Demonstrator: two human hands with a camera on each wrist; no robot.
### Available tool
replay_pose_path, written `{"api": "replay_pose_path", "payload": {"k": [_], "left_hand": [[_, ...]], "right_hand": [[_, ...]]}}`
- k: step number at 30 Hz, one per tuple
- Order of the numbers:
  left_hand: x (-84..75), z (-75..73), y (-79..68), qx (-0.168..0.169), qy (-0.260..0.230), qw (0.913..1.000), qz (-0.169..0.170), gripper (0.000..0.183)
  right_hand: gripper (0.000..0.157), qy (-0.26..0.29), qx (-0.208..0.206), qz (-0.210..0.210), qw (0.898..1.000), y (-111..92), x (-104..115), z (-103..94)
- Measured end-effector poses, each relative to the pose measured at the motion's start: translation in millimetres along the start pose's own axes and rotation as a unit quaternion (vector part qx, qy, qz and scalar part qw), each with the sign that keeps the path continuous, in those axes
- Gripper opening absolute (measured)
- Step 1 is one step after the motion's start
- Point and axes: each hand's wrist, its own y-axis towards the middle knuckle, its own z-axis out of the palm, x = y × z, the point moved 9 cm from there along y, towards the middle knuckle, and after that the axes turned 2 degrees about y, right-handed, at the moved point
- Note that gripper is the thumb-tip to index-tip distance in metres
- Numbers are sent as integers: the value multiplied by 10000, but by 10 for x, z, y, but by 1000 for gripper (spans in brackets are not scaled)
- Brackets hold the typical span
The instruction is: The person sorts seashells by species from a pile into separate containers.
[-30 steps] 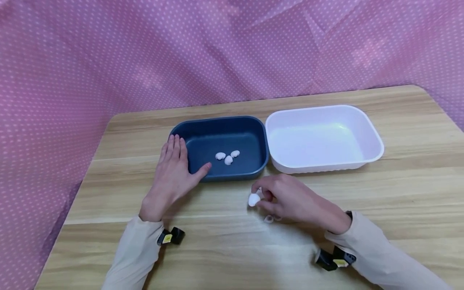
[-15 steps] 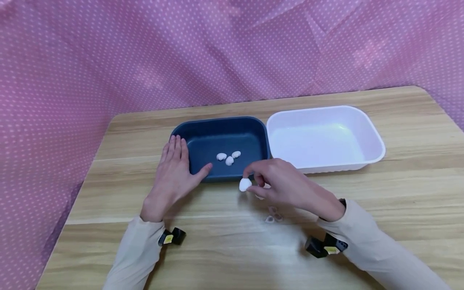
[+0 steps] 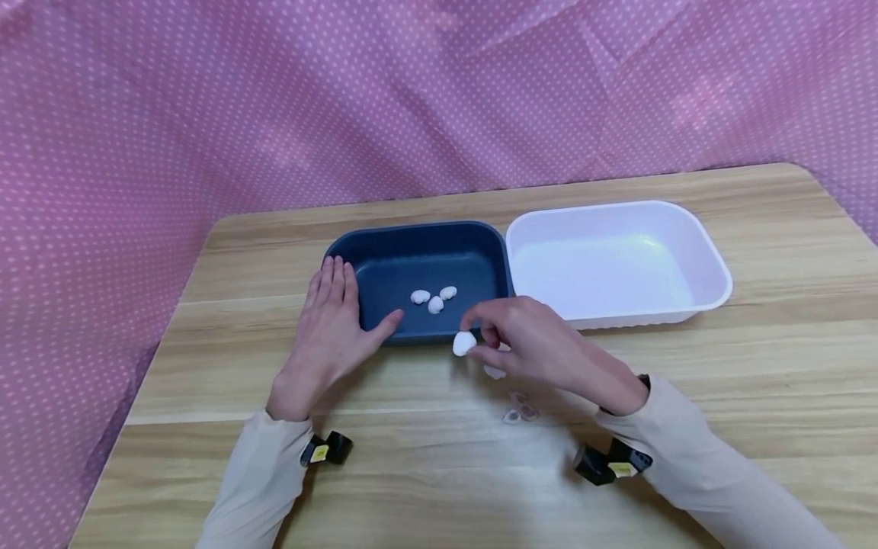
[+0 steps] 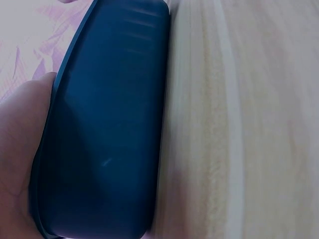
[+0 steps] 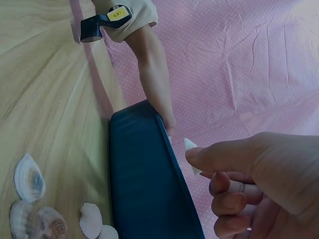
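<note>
My right hand [image 3: 531, 339] pinches a white seashell [image 3: 463, 344] between thumb and index finger, just above the near rim of the dark blue tub [image 3: 428, 337]. In the right wrist view the shell [image 5: 190, 144] shows edge-on past the thumb tip. My left hand [image 3: 329, 332] rests on the tub's left end, fingers straight along the rim and thumb spread over the near edge. Inside that tub lie three white seashells [image 3: 435, 305], close together. Below the right hand, more seashells [image 3: 528, 412] lie on the table; a white shell [image 3: 494, 372] there is partly covered by the hand.
A white tub [image 3: 716, 293] stands against the right side of the blue one. Both are on a wood-grain table [image 3: 411, 473]. Behind it hangs a pink dotted cloth [image 3: 439, 99]. In the right wrist view several loose shells [image 5: 30, 178] lie beside the blue tub.
My right hand has lifted the pinched seashell off the table and carried it up and left to the blue tub's near rim. In the last half second it moves little. My left hand stays put.
</note>
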Motion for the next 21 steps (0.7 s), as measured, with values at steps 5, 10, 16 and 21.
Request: {"api": "replay_pose_path", "payload": {"k": [5, 10, 16, 21], "left_hand": [[2, -10, -4, 17, -2, 10000, 0, 108], [3, -20, 1, 21, -21, 10000, 7, 108], [-6, -34, 10, 64, -19, 10000, 27, 109], [-15, -51, 6, 119, 0, 9999, 16, 109]], "right_hand": [[24, 17, 13, 117, 9999, 32, -14, -18], [23, 46, -78, -39, 10000, 91, 10, -48], [22, 107, -253, -65, 9996, 187, -6, -101], [25, 111, -295, 310, 9990, 295, -93, -131]]}}
